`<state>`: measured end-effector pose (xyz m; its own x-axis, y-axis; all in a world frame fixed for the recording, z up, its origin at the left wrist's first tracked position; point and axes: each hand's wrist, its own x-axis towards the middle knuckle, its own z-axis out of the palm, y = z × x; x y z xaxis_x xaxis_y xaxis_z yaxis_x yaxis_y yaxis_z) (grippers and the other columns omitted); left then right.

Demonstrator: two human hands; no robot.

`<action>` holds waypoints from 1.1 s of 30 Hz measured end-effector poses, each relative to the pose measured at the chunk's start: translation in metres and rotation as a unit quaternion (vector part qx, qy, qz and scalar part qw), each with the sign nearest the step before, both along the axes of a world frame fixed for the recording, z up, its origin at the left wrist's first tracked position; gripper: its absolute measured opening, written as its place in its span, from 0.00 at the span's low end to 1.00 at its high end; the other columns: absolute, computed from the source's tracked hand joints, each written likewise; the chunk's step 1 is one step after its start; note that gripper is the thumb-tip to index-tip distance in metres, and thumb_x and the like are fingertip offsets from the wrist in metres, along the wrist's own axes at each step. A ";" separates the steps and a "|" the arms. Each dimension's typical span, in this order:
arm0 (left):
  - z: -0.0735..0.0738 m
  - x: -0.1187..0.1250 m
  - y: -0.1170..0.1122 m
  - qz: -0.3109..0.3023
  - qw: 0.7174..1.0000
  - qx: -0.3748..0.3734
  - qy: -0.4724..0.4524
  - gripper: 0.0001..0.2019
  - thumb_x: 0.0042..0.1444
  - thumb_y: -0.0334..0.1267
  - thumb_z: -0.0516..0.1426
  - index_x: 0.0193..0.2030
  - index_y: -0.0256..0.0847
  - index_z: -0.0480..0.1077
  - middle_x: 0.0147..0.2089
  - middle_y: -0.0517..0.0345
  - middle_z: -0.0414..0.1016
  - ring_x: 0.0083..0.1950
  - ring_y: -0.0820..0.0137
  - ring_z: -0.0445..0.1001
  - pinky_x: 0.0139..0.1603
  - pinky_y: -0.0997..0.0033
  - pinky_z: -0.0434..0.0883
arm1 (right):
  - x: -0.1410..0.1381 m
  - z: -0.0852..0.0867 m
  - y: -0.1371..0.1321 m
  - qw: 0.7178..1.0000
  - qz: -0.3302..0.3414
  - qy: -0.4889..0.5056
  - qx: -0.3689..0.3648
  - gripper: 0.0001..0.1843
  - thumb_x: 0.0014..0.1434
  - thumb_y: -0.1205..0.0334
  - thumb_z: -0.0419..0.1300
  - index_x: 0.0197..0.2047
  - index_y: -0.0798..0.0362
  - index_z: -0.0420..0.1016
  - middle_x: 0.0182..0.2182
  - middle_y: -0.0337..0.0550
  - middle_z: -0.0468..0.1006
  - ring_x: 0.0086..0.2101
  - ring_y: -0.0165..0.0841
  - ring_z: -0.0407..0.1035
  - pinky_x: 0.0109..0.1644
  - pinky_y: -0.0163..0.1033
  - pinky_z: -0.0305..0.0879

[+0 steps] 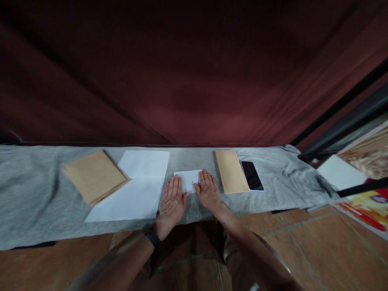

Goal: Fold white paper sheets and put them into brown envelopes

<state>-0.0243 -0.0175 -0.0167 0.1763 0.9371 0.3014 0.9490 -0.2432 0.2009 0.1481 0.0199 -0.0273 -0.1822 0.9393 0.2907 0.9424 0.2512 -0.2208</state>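
A small folded sheet of white paper (190, 180) lies flat on the grey cloth between my hands. My left hand (172, 201) rests palm down over its left edge, fingers stretched out. On the opposite edge lies my right hand (208, 190), also flat, with its thumb reaching in over the paper. Neither hand grips anything. Larger white sheets (139, 198) with a crease across them are spread to the left of my left hand. To the right of my right hand is a brown envelope (232, 171).
A stack of brown envelopes (95, 176) overlaps the white sheets at the left. A phone (252, 176) lies against the right envelope. Grey cloth (285, 182) covers the narrow table. Behind it hangs a dark red curtain (194, 81). Boards and printed sheets (363, 202) stand at far right.
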 end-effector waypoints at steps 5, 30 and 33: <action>-0.002 0.005 -0.015 -0.034 0.999 -0.014 0.001 0.35 0.68 0.52 0.46 0.72 0.24 0.56 0.74 0.31 0.55 0.76 0.52 0.53 0.74 0.47 0.56 | 0.000 0.004 0.000 1.000 -0.003 -0.011 -0.017 0.33 0.74 0.52 0.47 0.73 0.65 0.53 0.71 0.60 0.55 0.70 0.47 0.51 0.73 0.54 0.47; 0.021 0.026 0.039 0.015 0.995 -0.074 0.067 0.28 0.70 0.38 0.41 0.72 0.26 0.56 0.75 0.39 0.57 0.76 0.57 0.53 0.76 0.54 0.49 | -0.001 0.012 0.002 0.998 -0.005 -0.002 -0.063 0.35 0.73 0.49 0.44 0.74 0.64 0.53 0.72 0.56 0.52 0.71 0.46 0.50 0.74 0.51 0.43; 0.036 0.021 0.049 0.001 0.993 -0.090 0.074 0.25 0.69 0.36 0.43 0.69 0.30 0.61 0.71 0.41 0.64 0.72 0.57 0.60 0.74 0.55 0.52 | -0.002 0.011 0.002 0.998 -0.004 0.005 -0.066 0.34 0.73 0.51 0.44 0.74 0.65 0.52 0.72 0.57 0.52 0.71 0.46 0.50 0.73 0.52 0.43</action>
